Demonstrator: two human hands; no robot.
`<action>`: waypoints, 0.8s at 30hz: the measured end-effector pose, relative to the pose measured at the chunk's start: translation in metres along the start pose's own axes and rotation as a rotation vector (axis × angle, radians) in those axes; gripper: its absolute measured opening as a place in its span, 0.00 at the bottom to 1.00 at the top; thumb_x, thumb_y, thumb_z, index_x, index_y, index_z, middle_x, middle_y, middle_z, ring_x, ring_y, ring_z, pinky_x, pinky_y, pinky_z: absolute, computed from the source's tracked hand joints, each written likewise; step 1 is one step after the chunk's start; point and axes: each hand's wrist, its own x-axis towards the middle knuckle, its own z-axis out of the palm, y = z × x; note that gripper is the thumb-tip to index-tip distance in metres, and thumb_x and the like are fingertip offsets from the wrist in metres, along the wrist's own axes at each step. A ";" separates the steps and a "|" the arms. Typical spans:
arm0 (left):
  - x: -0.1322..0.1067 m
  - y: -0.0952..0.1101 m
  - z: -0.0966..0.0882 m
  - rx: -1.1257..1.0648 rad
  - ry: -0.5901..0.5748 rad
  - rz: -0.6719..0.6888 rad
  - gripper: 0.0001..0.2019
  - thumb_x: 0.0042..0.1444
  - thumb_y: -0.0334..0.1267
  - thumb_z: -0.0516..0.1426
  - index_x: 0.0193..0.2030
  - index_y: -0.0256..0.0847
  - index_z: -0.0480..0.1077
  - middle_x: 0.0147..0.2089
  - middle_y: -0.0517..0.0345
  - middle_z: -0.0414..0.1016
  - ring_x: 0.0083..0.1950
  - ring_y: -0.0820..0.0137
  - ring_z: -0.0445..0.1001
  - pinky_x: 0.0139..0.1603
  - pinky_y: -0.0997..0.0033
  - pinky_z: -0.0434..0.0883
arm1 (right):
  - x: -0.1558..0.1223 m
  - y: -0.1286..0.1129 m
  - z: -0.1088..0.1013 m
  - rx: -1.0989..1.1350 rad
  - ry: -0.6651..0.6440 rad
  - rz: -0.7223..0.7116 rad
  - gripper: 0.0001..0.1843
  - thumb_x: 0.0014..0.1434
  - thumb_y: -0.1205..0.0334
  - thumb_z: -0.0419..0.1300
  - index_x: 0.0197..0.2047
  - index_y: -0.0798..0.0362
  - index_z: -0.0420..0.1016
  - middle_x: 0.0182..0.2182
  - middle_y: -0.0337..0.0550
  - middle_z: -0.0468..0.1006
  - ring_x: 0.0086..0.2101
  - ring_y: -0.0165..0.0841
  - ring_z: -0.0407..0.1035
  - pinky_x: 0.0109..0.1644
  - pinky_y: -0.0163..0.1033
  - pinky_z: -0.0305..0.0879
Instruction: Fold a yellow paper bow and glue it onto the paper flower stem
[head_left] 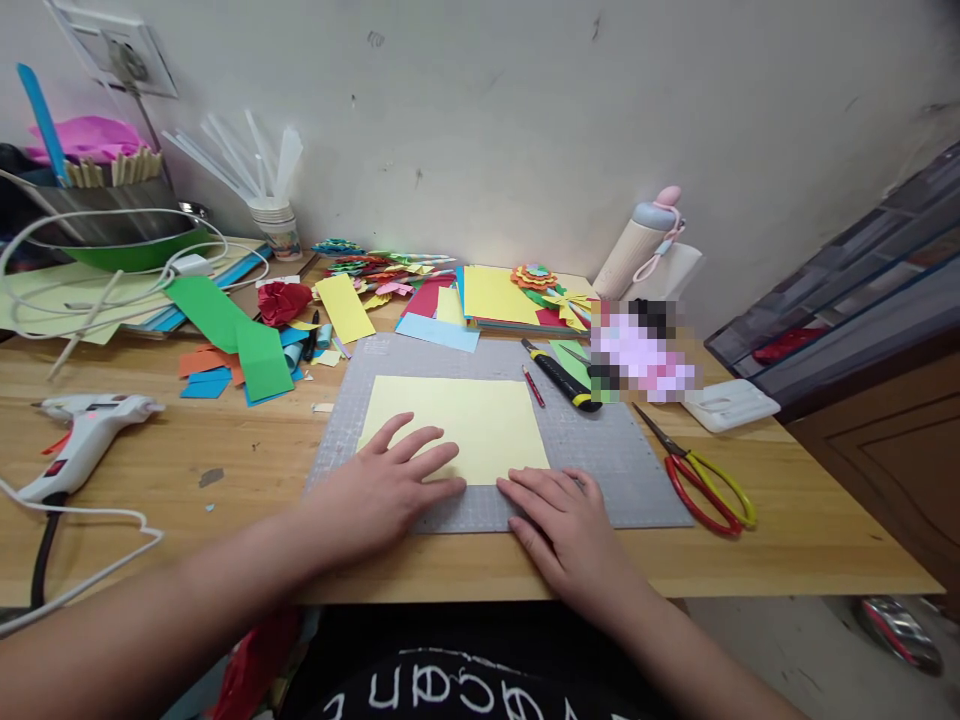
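Observation:
A pale yellow sheet of paper lies flat on a grey cutting mat. My left hand rests on the sheet's lower left part, fingers spread and pointing away from me. At the sheet's lower right corner, my right hand lies with its fingers stretched out, the fingertips touching the paper's edge. Neither hand grips anything. Just right of the sheet is a short red pencil. Beyond it lies a black and yellow utility knife. Scissors with red and yellow handles sit across the mat's right edge.
On the left are a white glue gun with its cable, green paper strips and a paper cup of white sticks. Coloured paper and paper flowers line the wall. A bottle stands back right, near a white phone-like stand.

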 end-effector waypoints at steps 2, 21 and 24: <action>0.001 -0.006 0.000 0.014 -0.003 0.050 0.18 0.61 0.35 0.53 0.57 0.56 0.65 0.60 0.59 0.66 0.65 0.57 0.57 0.68 0.48 0.40 | 0.000 0.000 0.001 0.009 0.010 0.003 0.16 0.65 0.60 0.53 0.56 0.45 0.68 0.54 0.41 0.73 0.53 0.38 0.64 0.56 0.52 0.49; -0.033 -0.031 -0.018 0.067 -0.064 0.063 0.17 0.61 0.35 0.54 0.55 0.56 0.67 0.53 0.58 0.71 0.60 0.59 0.63 0.68 0.48 0.44 | -0.003 0.004 0.005 0.023 0.043 -0.006 0.17 0.65 0.61 0.53 0.56 0.42 0.67 0.54 0.38 0.74 0.52 0.38 0.65 0.55 0.52 0.49; -0.046 -0.034 -0.021 0.069 -0.099 0.009 0.19 0.61 0.33 0.53 0.56 0.59 0.66 0.52 0.59 0.71 0.61 0.58 0.62 0.67 0.47 0.45 | -0.003 0.004 0.005 0.027 0.044 -0.010 0.17 0.65 0.61 0.54 0.56 0.41 0.67 0.54 0.38 0.74 0.52 0.38 0.65 0.55 0.51 0.49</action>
